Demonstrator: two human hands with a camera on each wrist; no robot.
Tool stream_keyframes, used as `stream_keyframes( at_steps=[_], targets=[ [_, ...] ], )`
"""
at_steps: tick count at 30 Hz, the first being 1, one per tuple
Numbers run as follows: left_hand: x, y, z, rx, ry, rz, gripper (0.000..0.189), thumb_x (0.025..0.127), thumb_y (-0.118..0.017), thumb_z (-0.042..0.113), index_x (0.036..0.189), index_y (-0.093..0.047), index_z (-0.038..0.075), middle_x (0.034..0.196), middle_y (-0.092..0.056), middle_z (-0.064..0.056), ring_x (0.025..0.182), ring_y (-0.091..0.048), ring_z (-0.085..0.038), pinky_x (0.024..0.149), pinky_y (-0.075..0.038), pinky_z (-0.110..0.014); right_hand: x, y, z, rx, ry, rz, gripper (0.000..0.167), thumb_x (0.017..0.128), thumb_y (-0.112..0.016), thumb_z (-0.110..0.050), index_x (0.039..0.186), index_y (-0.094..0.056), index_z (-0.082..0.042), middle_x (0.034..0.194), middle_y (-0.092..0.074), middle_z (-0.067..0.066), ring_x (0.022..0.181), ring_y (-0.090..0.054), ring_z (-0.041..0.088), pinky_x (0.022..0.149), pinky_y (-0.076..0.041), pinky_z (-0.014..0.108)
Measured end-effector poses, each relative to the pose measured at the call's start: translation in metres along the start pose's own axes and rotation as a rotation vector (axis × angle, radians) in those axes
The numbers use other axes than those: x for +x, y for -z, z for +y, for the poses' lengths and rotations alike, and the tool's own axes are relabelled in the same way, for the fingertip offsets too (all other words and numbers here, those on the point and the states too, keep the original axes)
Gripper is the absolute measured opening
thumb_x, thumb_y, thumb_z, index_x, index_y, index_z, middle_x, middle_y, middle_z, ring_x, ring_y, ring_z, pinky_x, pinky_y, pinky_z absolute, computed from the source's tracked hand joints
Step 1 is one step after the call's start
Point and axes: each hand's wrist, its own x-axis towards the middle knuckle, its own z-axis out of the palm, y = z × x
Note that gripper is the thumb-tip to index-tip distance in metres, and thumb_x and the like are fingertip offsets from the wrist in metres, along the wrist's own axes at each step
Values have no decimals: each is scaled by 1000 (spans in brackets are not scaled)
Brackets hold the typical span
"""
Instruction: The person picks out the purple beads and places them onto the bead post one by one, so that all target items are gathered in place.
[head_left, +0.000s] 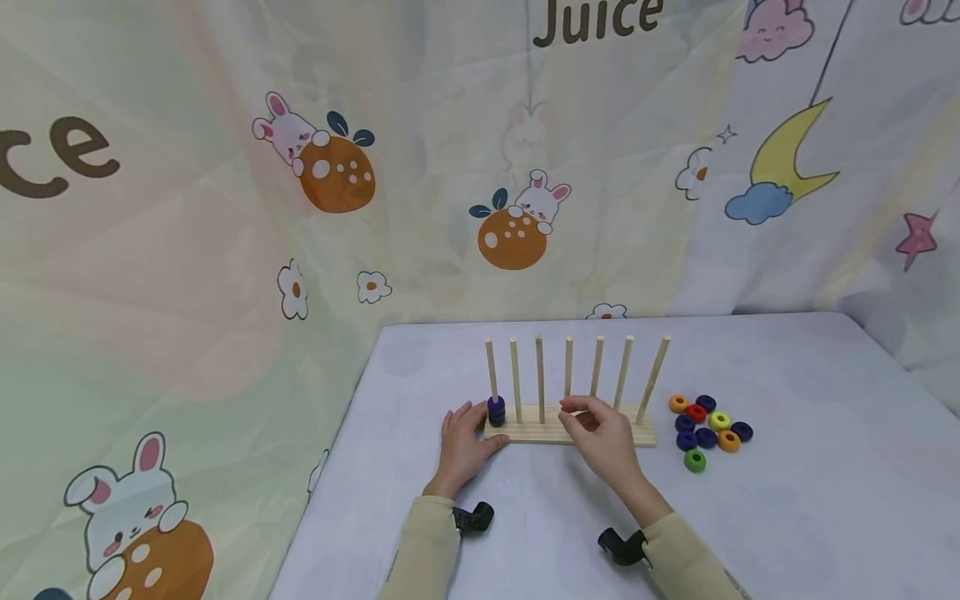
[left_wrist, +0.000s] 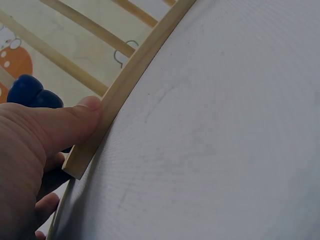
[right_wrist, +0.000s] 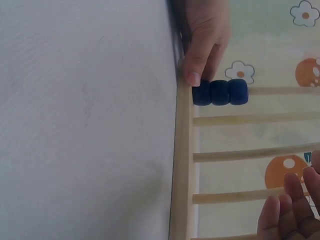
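Observation:
A wooden peg rack (head_left: 534,431) with a row of upright pegs stands on the table. Three dark blue beads (right_wrist: 220,92) are stacked on its leftmost peg, down at the base. My left hand (head_left: 461,450) grips the left end of the base, its thumb (left_wrist: 82,117) on the front edge and the other fingers round the end. In front of the middle pegs hovers my right hand (head_left: 606,442), its fingers loosely bent. Nothing shows between the right fingers (right_wrist: 297,200) in the right wrist view.
To the right of the rack lies a loose group of beads: several blue, a red one (head_left: 696,413), a yellow one (head_left: 719,421), a green one (head_left: 694,461) and two orange. A printed cloth (head_left: 427,125) hangs behind the white-covered table (head_left: 817,500).

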Motion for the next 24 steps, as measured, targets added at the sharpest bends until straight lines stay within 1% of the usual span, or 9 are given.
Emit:
stream_keyframes(
  at_steps=[5,12,18,24],
  targets=[
    [0,1,0,-3,1,-1,65,79,-81,33,134,-59,6,133,-61,-10,136,-41,-33,117,-13,-56,-6,6,6,-44,-66,12,16,86,-74,-6,101,-72,-4,95,-73,3,77,-65,15,68,-54,20],
    [0,3,0,-6,2,2,65,79,-81,33,134,-59,6,133,-61,-9,136,-41,-34,117,-13,-56,-14,17,15,-113,-163,14,17,87,-73,-9,104,-72,-3,97,-72,5,81,-62,14,69,-52,18],
    [0,2,-1,5,2,-6,65,79,-80,34,134,-59,5,134,-61,-9,136,-42,-33,117,-14,-55,-21,24,19,-163,-195,24,16,88,-73,-11,103,-72,-7,98,-72,6,81,-61,13,69,-51,16],
    [1,1,-2,-10,0,-10,65,80,-80,33,135,-58,6,134,-61,-9,137,-41,-33,118,-12,-55,-27,30,26,-198,-209,52,16,87,-73,-9,102,-73,-7,100,-72,6,79,-60,10,68,-50,14]
  ],
)
